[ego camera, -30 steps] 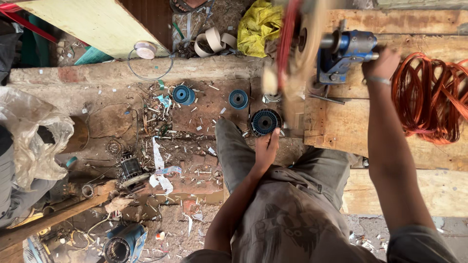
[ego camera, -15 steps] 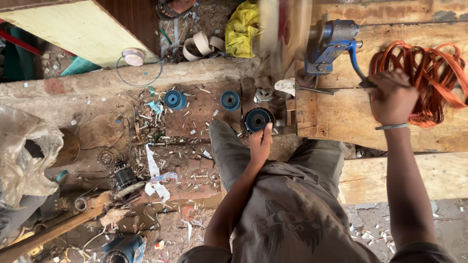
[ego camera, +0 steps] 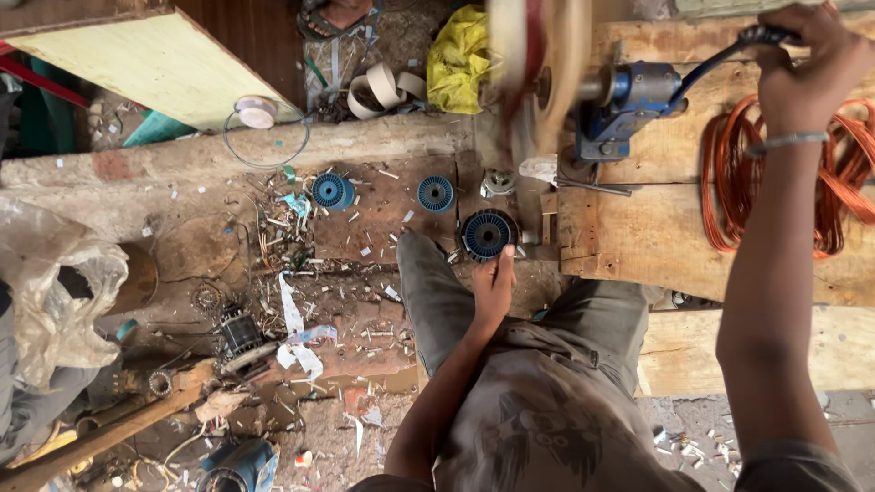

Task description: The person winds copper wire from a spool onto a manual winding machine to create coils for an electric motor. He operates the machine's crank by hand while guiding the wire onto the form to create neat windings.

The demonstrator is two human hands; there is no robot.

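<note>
My right hand (ego camera: pixel 807 64) grips the dark crank handle (ego camera: pixel 761 36) of a blue hand-winding machine (ego camera: pixel 633 100) bolted to a wooden plank bench (ego camera: pixel 638 228). The machine's pale wheel with a red band (ego camera: pixel 538 82) is blurred by spinning. My left hand (ego camera: pixel 497 282) lies flat on my left knee with fingers stretched out and nothing visibly in it. Its fingertips almost touch a round blue-and-black wound stator (ego camera: pixel 488 234). A coil of orange copper wire (ego camera: pixel 834 173) lies on the bench under my right wrist.
Two smaller blue round stators (ego camera: pixel 330 191) (ego camera: pixel 436 193) sit on the littered ground with paper scraps and wire bits. A motor part (ego camera: pixel 241 337), tape rolls (ego camera: pixel 383 87), a yellow cloth (ego camera: pixel 460 46), a clear plastic bag (ego camera: pixel 55 301) and a pale board (ego camera: pixel 146 59) lie around.
My right hand has swung round with the crank, from the upper bench down to the right and back up. The wheel keeps spinning. My left hand has stayed on the knee.
</note>
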